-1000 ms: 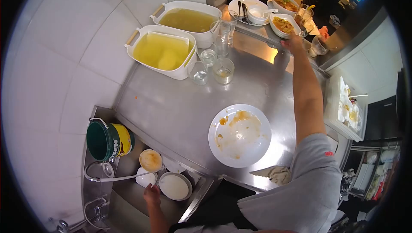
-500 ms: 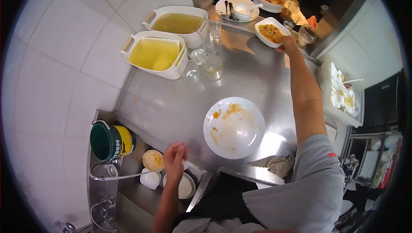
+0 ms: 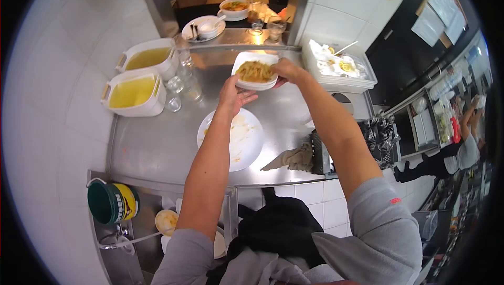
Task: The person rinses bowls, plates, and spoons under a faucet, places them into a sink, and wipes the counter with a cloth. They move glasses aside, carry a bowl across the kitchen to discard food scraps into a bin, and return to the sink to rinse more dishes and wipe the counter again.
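Note:
A squarish white bowl [image 3: 239, 64] with noodle-like food scraps [image 3: 255, 71] is held above the steel counter, and its edge looks doubled, as if two bowls are nested. My right hand [image 3: 286, 71] grips its right rim, fingers partly hidden behind it. At the lower left side, my left hand [image 3: 234, 96] has its thumb by the rim and its fingers stretched beneath the bowl. Below them a large white plate [image 3: 247, 143], smeared with orange sauce, lies on the counter, partly covered by my left forearm.
Two white tubs [image 3: 160, 107] of yellowish liquid and several glasses [image 3: 174, 104] stand left. Used dishes [image 3: 215, 37] sit on the pass ledge. A litter-filled bin [image 3: 367, 81], cutlery [image 3: 380, 135] and a cloth [image 3: 296, 159] are right. A green bucket [image 3: 102, 203] stands by the sink. Another person [image 3: 462, 153] is far right.
My right hand has brought the bowl from the pass ledge back over the counter. My left hand has risen from above the sink to the bowl. The view has turned right.

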`<state>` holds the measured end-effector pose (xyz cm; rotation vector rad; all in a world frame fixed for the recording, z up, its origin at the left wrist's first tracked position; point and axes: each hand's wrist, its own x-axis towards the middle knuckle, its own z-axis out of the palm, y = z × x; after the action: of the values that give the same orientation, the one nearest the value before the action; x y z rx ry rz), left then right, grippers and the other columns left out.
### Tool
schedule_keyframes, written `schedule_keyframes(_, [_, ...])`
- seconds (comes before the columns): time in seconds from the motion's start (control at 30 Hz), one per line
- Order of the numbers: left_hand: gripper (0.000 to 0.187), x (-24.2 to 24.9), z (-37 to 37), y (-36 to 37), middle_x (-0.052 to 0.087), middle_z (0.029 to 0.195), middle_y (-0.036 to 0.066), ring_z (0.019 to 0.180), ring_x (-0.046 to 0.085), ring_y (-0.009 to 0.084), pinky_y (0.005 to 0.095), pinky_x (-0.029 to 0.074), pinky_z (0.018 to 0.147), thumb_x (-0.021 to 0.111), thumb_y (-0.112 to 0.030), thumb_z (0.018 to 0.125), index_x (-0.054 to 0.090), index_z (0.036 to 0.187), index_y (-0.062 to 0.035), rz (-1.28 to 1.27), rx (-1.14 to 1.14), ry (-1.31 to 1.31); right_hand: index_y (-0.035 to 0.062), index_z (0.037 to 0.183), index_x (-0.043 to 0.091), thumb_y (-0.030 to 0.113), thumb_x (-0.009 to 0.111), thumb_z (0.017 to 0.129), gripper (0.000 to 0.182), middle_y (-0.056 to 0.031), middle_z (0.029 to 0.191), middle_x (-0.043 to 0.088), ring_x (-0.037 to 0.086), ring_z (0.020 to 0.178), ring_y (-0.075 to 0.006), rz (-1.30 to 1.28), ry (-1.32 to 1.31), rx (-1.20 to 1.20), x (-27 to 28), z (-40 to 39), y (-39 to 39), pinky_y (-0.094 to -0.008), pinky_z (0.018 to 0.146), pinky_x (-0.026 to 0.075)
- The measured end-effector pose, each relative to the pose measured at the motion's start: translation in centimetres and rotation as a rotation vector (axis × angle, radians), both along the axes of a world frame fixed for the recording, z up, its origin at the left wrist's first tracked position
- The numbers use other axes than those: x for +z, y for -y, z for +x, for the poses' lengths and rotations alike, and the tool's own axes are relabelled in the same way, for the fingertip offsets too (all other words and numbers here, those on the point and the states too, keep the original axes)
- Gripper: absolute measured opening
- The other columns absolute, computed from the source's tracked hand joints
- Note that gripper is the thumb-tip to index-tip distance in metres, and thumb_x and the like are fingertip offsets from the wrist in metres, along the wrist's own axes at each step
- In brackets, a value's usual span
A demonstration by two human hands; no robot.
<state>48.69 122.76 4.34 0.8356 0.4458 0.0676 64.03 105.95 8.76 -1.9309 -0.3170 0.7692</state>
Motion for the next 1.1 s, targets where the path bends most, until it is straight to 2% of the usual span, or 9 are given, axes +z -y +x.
schedule_keyframes(0.07, [0.054,1.1,0.5,2.5,0.053,0.128,0.027,0.108,0.062,0.0436,0.0592,0.055,0.085,0.048,-0.016,0.09,0.033,0.139,-0.0009,0.079,0.001,0.045,-0.0201,0.097,0.059,0.013,0.058,0.084,0.035,-0.0265,0.087,0.067,0.071,0.065,-0.0312,-0.011,-0.021,0.01,1.1,-0.8,2.1,-0.0387,0.056,0.064])
schedule_keyframes(0.2, [0.05,3.3,1.5,6.7,0.05,0.13,0.03,0.113,0.059,0.0463,0.0611,0.054,0.089,0.04,-0.005,0.089,0.031,0.138,0.0012,0.147,0.042,-0.004,-0.0203,0.1,0.058,0.011,0.056,0.084,0.035,-0.0257,0.082,0.068,0.071,0.064,-0.0314,0.014,-0.068,0.109,2.9,0.4,6.3,-0.039,0.058,0.064])
schedule_keyframes(0.5, [0.045,6.3,8.1,13.7,0.055,0.123,0.032,0.102,0.064,0.0464,0.0585,0.059,0.079,0.034,-0.002,0.092,0.033,0.135,0.0063,0.277,0.103,-0.051,-0.0137,0.106,0.059,0.01,0.053,0.085,0.032,-0.0197,0.08,0.069,0.07,0.06,-0.0258,-0.029,0.019,0.016,4.9,5.5,12.7,-0.0382,0.05,0.06])
schedule_keyframes(0.63, [0.044,5.9,11.3,15.3,0.054,0.125,0.03,0.101,0.065,0.0451,0.0577,0.06,0.078,0.032,-0.002,0.092,0.032,0.136,0.006,0.233,-0.013,0.006,0.0005,0.113,0.063,0.013,0.059,0.085,0.031,-0.0181,0.099,0.069,0.067,0.089,-0.0351,-0.114,1.398,-0.179,6.1,6.5,14.8,-0.0426,0.08,0.055])
schedule_keyframes(0.67, [0.044,5.7,12.5,15.6,0.054,0.125,0.03,0.101,0.065,0.0446,0.0572,0.06,0.078,0.032,-0.002,0.093,0.032,0.136,0.0053,0.253,-0.043,0.019,0.0015,0.106,0.067,0.015,0.062,0.085,0.026,-0.0188,0.105,0.066,0.06,0.102,-0.0388,0.015,1.276,-0.107,6.5,7.1,15.0,-0.0416,0.093,0.048])
schedule_keyframes(0.77, [0.043,6.4,14.4,17.7,0.056,0.123,0.028,0.1,0.066,0.0431,0.0557,0.061,0.076,0.031,-0.003,0.093,0.034,0.136,0.0031,0.334,-0.075,0.004,0.002,0.096,0.07,0.018,0.064,0.084,0.021,-0.0185,0.104,0.065,0.061,0.101,-0.0368,0.07,0.885,0.147,5.6,9.5,14.5,-0.0432,0.091,0.048])
schedule_keyframes(0.8, [0.043,6.8,15.2,18.4,0.057,0.122,0.027,0.099,0.066,0.0426,0.0552,0.062,0.076,0.03,-0.003,0.094,0.034,0.136,0.0024,0.369,-0.076,0.0,0.0041,0.091,0.071,0.021,0.062,0.085,0.021,-0.0189,0.105,0.065,0.061,0.099,-0.0362,-0.047,0.834,0.226,5.3,10.2,14.2,-0.0423,0.089,0.048])
schedule_keyframes(0.93, [0.043,5.9,19.0,19.2,0.058,0.12,0.026,0.095,0.068,0.0409,0.052,0.063,0.073,0.03,-0.002,0.093,0.035,0.136,0.0009,0.415,-0.096,0.011,0.0109,0.089,0.073,0.03,0.061,0.084,0.023,-0.0145,0.095,0.068,0.064,0.09,-0.0349,0.015,1.033,0.422,2.9,13.5,13.5,-0.0438,0.082,0.049])
schedule_keyframes(1.1, [0.042,3.8,22.4,18.8,0.057,0.121,0.025,0.092,0.069,0.0389,0.0471,0.065,0.068,0.032,-0.002,0.094,0.032,0.136,0.0013,0.426,-0.105,0.021,0.0125,0.084,0.072,0.025,0.067,0.077,0.015,-0.0103,0.096,0.069,0.064,0.097,-0.0309,-0.628,0.947,0.698,7.2,14.9,15.8,-0.0459,0.082,0.047])
